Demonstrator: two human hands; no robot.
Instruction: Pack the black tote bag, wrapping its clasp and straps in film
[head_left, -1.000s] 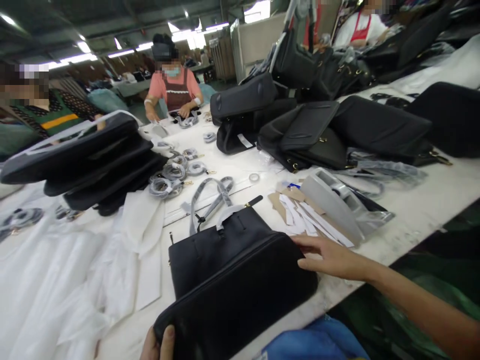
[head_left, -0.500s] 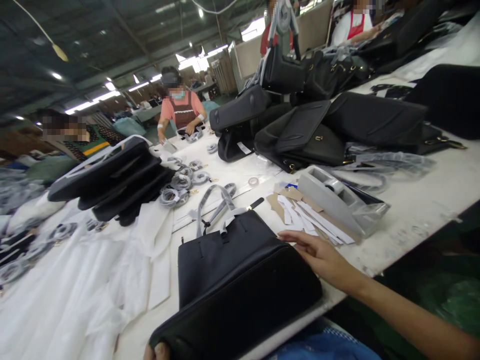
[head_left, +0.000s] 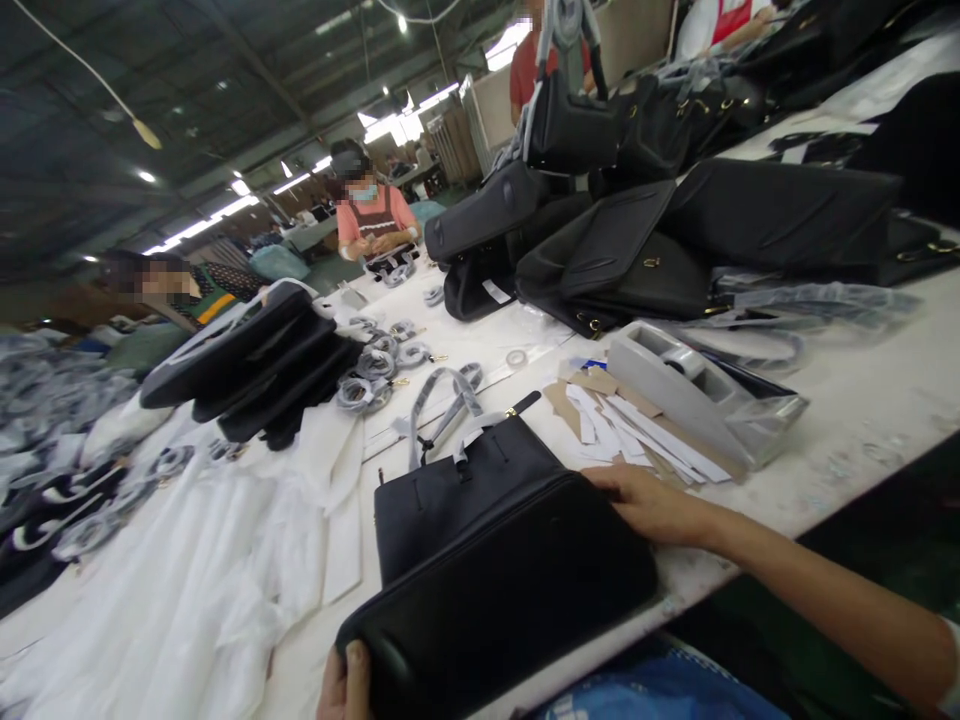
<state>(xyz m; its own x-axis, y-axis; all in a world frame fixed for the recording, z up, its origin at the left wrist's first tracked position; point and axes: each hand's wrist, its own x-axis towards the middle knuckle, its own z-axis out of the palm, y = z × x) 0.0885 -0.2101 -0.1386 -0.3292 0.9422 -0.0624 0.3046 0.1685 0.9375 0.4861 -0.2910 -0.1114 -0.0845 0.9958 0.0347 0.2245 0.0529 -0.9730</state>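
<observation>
A black handbag [head_left: 495, 590] lies on its side at the table's front edge, its broad base facing me. Its wrapped handles [head_left: 439, 420] stretch away over the tabletop. My left hand [head_left: 345, 685] grips the bag's lower left corner, thumb on the base and the rest of the fingers partly hidden. At the upper right end, my right hand [head_left: 652, 505] is curled over the bag's edge, its fingertips hidden behind it. A small black strap with a gold buckle [head_left: 523, 404] sticks out beyond the bag's top.
A grey tape dispenser [head_left: 675, 380] stands beside paper and card strips [head_left: 615, 430] at right. Black bags [head_left: 622, 250] are piled behind. White wrapping sheets [head_left: 225, 560], wrapped strap coils [head_left: 367, 390] and stacked black pieces [head_left: 255, 350] lie left. A co-worker [head_left: 375, 220] is across the table.
My right hand has moved from resting with straight fingers by the bag's edge to curling over it. More of my left hand shows at the corner. The view has shifted slightly.
</observation>
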